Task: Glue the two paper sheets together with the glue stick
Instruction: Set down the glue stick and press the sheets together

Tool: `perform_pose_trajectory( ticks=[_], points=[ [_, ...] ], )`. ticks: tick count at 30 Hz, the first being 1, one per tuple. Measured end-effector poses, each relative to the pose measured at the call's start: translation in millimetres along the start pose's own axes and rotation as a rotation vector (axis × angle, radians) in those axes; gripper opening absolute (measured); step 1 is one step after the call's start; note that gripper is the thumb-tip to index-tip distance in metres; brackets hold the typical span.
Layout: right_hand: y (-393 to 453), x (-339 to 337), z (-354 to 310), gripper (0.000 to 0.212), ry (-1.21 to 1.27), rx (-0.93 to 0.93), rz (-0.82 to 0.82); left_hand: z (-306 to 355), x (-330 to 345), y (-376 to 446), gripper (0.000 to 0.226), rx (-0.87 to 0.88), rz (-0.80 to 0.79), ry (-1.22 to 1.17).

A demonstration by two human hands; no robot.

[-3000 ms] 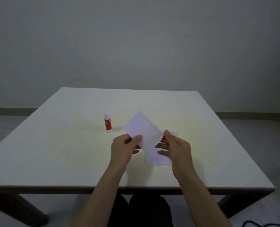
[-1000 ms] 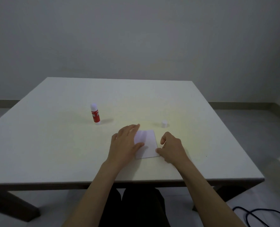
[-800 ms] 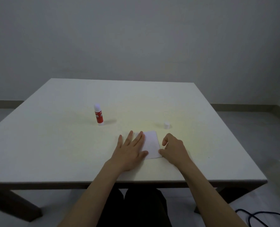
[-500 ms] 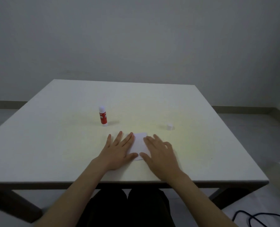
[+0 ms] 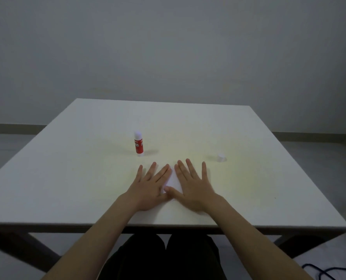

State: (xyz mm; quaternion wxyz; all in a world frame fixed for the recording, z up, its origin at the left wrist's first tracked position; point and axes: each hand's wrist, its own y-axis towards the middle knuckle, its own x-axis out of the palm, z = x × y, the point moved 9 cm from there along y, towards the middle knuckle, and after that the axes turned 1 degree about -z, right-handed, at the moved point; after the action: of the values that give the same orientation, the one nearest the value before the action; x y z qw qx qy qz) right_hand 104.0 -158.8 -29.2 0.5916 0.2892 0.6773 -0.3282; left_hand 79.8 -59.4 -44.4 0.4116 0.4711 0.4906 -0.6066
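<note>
The white paper sheets [image 5: 172, 181] lie flat on the table near its front edge, stacked so that only a narrow wedge shows between my hands. My left hand [image 5: 150, 185] rests palm down on their left part, fingers spread. My right hand [image 5: 194, 186] rests palm down on their right part, fingers spread too. Both hands lie flat on the paper and grip nothing. The red glue stick [image 5: 138, 144] stands upright with its white top uncovered, behind and left of my left hand. Its white cap [image 5: 221, 157] sits apart, to the right of my right hand.
The white table [image 5: 67, 178] has its front edge just below my wrists. A plain grey wall rises behind it. A dark cable [image 5: 329, 271] lies on the floor at the lower right.
Three seconds ago both hands held a sheet in the air. It has come down onto the other sheet, and both hands have flattened and spread over the paper.
</note>
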Motion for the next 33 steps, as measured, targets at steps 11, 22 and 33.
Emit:
perform_pose_trajectory(
  ticks=[11, 22, 33],
  points=[
    [-2, 1, 20, 0.081, 0.018, 0.011, -0.074, -1, -5, 2, 0.093, 0.016, -0.023, 0.017],
    [-33, 9, 5, 0.082, -0.003, -0.174, -0.093, -3, -4, 5, 0.11, 0.055, -0.024, 0.011],
    [-29, 12, -9, 0.086, -0.009, -0.269, -0.108, -7, -9, 8, 0.112, 0.078, -0.043, 0.022]
  ],
)
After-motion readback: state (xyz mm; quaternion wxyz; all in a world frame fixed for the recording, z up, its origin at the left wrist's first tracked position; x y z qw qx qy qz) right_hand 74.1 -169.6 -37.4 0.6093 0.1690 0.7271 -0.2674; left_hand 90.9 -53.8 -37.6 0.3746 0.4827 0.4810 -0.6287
